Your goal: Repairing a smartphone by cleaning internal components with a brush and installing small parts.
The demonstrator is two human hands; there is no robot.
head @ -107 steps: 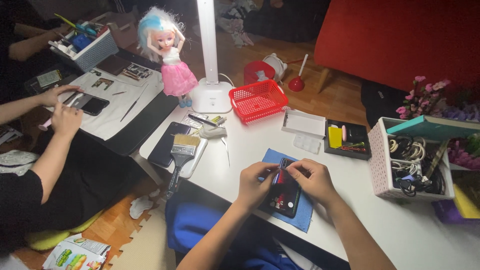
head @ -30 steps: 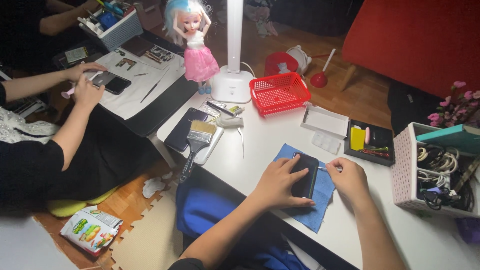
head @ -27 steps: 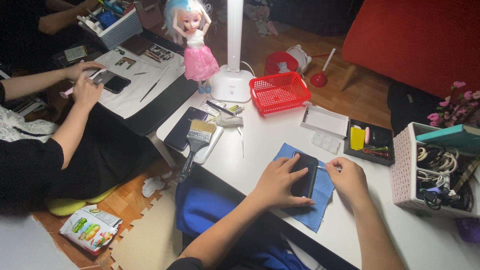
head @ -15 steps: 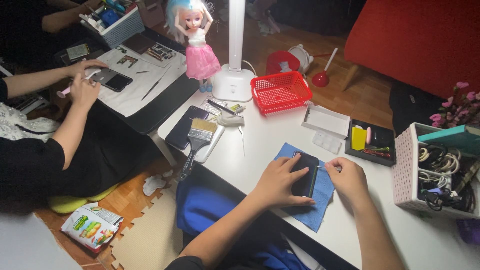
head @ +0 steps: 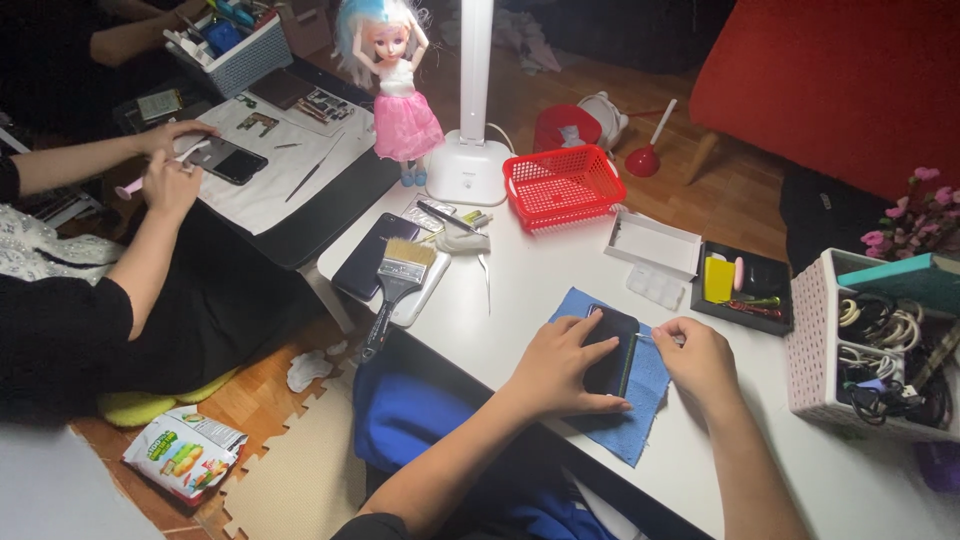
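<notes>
Dark smartphone (head: 612,350) pinned down on a blue cloth (head: 628,400), white table (head: 540,290).
It's gripped by the left hand (head: 560,365); the right hand (head: 698,362) is loosely curled at its 3 o'clock edge, a paintbrush (head: 392,290) lying off at 9.

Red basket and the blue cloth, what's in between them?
Only bare white table lies between the red basket and blue cloth, in the head view.

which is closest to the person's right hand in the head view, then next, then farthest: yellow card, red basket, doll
From the right hand:
1. yellow card, in the black tray just beyond it
2. red basket, farther up and left
3. doll, far upper left
</notes>
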